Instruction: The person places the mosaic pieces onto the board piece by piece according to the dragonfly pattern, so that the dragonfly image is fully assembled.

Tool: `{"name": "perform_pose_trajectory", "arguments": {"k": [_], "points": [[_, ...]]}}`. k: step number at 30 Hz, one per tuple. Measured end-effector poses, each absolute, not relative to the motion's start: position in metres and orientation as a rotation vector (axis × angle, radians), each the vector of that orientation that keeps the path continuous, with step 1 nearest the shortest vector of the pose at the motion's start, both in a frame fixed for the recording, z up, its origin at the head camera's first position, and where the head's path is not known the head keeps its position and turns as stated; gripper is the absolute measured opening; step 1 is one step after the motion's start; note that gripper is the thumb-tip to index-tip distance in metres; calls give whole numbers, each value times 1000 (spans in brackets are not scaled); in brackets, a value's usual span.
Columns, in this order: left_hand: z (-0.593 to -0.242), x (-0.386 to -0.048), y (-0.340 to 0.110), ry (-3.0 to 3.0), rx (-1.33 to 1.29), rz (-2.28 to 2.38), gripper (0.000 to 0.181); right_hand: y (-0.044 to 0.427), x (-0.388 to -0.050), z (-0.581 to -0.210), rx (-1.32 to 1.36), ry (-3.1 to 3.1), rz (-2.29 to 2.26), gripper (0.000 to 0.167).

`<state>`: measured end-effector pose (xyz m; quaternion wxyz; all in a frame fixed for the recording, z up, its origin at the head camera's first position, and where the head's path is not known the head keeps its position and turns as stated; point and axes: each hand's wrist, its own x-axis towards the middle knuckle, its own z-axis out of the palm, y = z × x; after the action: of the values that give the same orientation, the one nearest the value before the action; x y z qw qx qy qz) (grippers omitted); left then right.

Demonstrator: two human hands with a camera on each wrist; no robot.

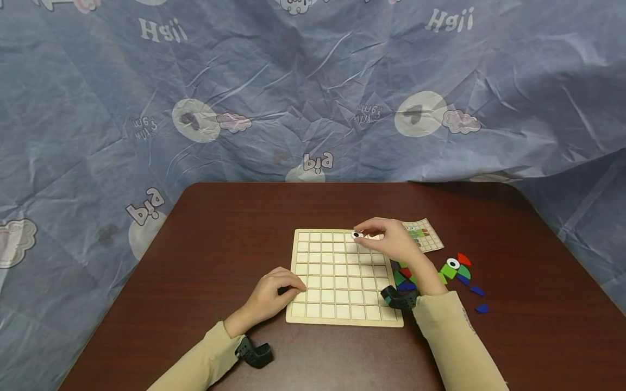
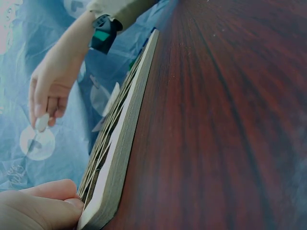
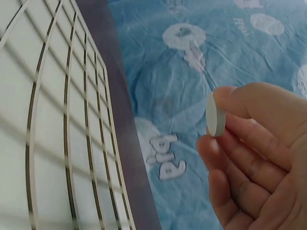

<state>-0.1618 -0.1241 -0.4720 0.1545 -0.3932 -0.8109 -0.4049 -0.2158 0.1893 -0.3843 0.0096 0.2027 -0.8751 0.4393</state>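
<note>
A pale wooden grid board [image 1: 342,277] with rows of square cells lies flat on the table. My left hand [image 1: 271,293] grips the board's left edge, thumb and forefinger together there; the left wrist view shows those fingers [image 2: 53,208] close up at the rim. Above the board's far right part, my right hand [image 1: 391,239] pinches a round white eye piece [image 1: 357,235] with a black dot between thumb and fingers. The right wrist view shows the eye piece [image 3: 216,115] edge-on, its plain white side towards the grid, apart from the board.
Right of the board lie several coloured pieces: green squares [image 1: 448,271], a red wedge [image 1: 463,259], blue pieces [image 1: 482,308] and another eye piece [image 1: 453,264]. A printed pattern card [image 1: 430,239] lies behind them, partly covered by my right hand. A blue patterned cloth [image 1: 293,98] hangs behind the table.
</note>
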Motion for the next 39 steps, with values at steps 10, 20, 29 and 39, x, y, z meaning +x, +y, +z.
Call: {"name": "perform_pose_trajectory", "arguments": {"k": [10, 20, 29, 39], "points": [[-476, -162, -124, -2312, -1137, -1163, 15, 150, -226, -391, 568, -2736, 1471, 32], [-473, -162, -123, -2320, -1141, -1159, 15, 132, -234, -411, 553, -2737, 1503, 32], [-472, -161, -124, -2334, -1131, -1174, 15, 127, -237, -429, 523, -2820, 1400, 29], [-472, -161, -124, -2325, -1150, -1191, 14, 126, -240, -440, 534, -2837, 1347, 26]]}}
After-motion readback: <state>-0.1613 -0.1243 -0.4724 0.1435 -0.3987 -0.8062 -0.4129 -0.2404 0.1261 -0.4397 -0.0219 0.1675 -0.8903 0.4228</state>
